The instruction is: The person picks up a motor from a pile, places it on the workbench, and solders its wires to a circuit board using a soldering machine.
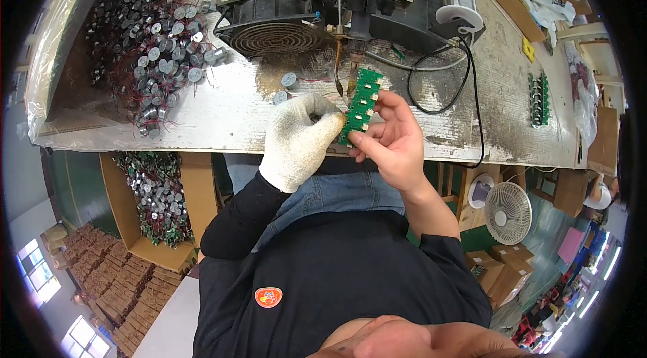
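Note:
My right hand (394,142) is bare and grips a green circuit board strip (362,105) by its lower right edge, fingers behind it and thumb in front. The strip stands tilted, with several small pale connectors along it. My left hand (296,139), in a white knit glove, is closed with thumb and forefinger pinched at the strip's left edge. What lies in that pinch is too small to make out. Just above the hands, the tip of a soldering machine (357,14) points down beside the strip. Two small round motors (288,80) lie on the table by my gloved hand.
A heap of small motors (168,54) with red wires fills the left of the worn table (445,132). Behind my hands stand a black fan (276,27) and a solder wire reel (458,1). More green boards (539,98) lie at right. A cardboard box (199,189) sits below left.

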